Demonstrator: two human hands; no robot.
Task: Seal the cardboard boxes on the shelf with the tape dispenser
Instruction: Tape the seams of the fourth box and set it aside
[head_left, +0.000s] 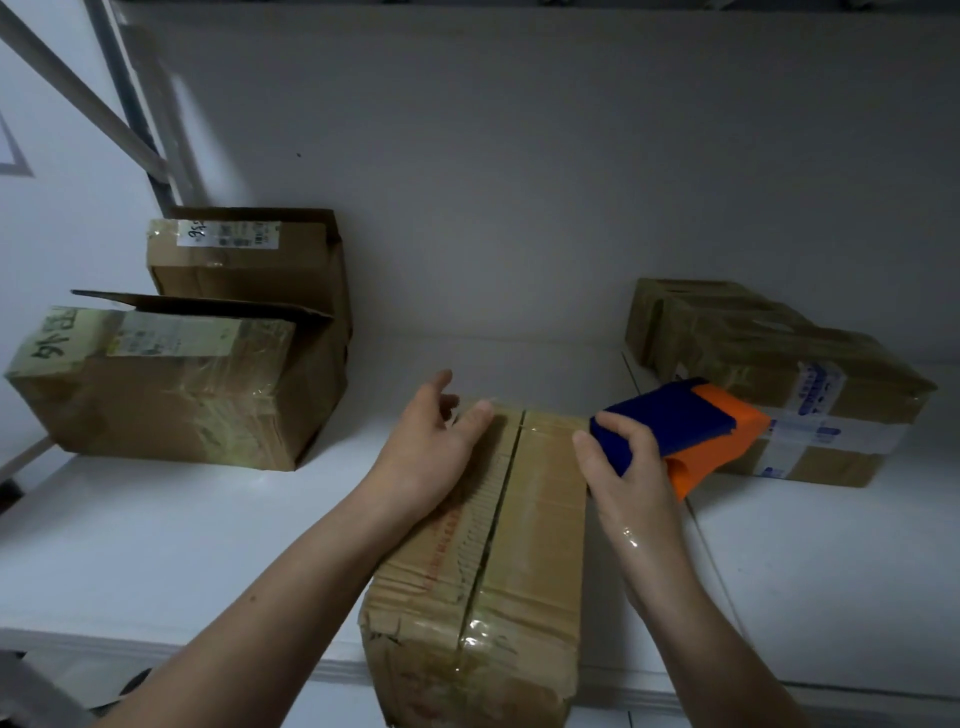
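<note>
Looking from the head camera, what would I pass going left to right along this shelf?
Box with handwriting → middle box, with the left hand resting on it → right hand → tape dispenser → taped box.

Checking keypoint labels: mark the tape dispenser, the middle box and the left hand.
tape dispenser (688, 418): head view, on its blue top face.
middle box (540, 519): head view, on the right top flap, beside the centre seam.
left hand (431, 449): head view, on the back of the hand.
</note>
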